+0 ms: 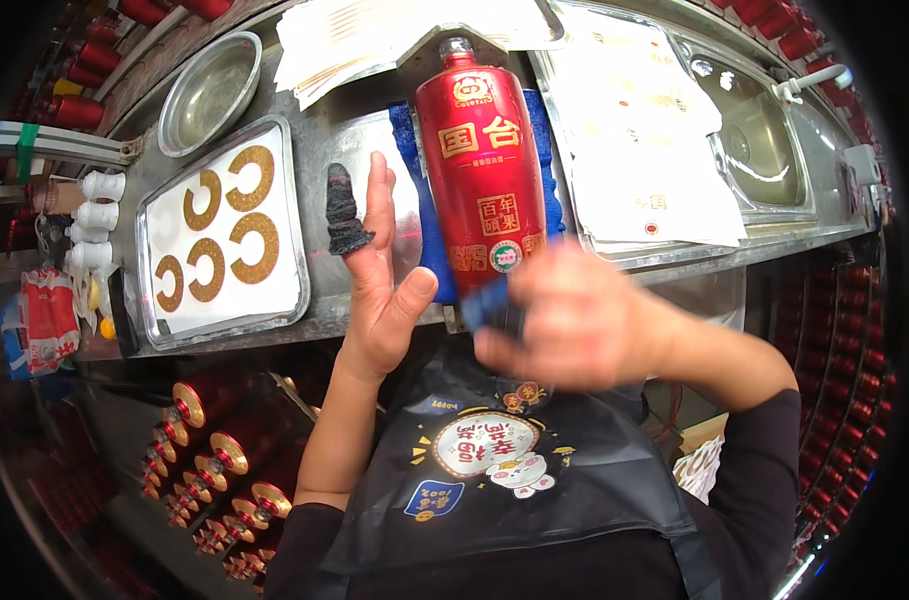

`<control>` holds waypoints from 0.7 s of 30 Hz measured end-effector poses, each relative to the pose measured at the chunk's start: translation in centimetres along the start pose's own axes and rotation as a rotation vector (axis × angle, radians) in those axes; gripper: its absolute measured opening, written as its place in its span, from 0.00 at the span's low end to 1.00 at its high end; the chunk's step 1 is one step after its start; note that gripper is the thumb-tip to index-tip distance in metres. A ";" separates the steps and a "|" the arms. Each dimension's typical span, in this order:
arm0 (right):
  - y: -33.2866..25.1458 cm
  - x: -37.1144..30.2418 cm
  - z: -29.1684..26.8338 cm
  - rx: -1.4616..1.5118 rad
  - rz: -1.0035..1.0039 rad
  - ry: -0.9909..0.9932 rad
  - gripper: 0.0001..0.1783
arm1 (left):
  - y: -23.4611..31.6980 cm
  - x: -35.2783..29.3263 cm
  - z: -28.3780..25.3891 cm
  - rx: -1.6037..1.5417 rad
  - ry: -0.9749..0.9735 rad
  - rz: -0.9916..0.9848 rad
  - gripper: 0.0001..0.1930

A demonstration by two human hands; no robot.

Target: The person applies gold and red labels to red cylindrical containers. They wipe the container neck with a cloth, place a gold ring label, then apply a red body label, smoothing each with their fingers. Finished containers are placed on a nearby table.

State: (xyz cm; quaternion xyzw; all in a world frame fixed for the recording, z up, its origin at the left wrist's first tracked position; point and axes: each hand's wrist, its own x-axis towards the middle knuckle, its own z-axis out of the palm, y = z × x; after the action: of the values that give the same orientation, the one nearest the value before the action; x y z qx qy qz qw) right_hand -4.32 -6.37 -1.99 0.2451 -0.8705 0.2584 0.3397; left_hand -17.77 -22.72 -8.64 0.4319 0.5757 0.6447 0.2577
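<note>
Tray (299,230) of gold C-shapes (272,250) on bench (320,130). Left hand (375,300) empty, fingers spread, one black-sleeved (344,205). Red bottle (485,190) lies on blue cloth (405,140), neck away. Right hand (585,320) blurred; fingers seemingly clamped on blue-black piece (490,305) at base. Advisable: left steadies glass, right strokes evenly.

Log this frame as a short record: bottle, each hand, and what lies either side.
Bottle: red, on blue cloth, neck pointing away
Left hand: open, holding nothing, dark cover on one finger
Right hand: blurred, at the bottle's base, near something blue; grip unclear
Left side: tray with five gold curved pieces; bowl
Right side: white sheets; sink
</note>
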 end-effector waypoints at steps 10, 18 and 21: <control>-2.7 -3.4 -0.1 0.064 0.313 0.120 0.20 | 1.7 -0.3 0.8 0.438 -0.185 -0.109 0.65; -1.5 -8.0 4.0 0.484 1.275 0.699 0.13 | 1.0 0.3 2.4 0.656 -0.019 0.038 0.70; -1.4 -8.0 3.6 0.540 1.343 0.708 0.10 | 0.3 0.3 2.0 0.411 -0.052 -0.034 0.68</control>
State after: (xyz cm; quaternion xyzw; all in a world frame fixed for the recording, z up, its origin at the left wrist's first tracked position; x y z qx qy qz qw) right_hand 0.05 -7.62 -9.62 -0.3533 -0.5802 0.6712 0.2967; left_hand -16.16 -21.53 -8.35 0.4822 0.6954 0.4980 0.1897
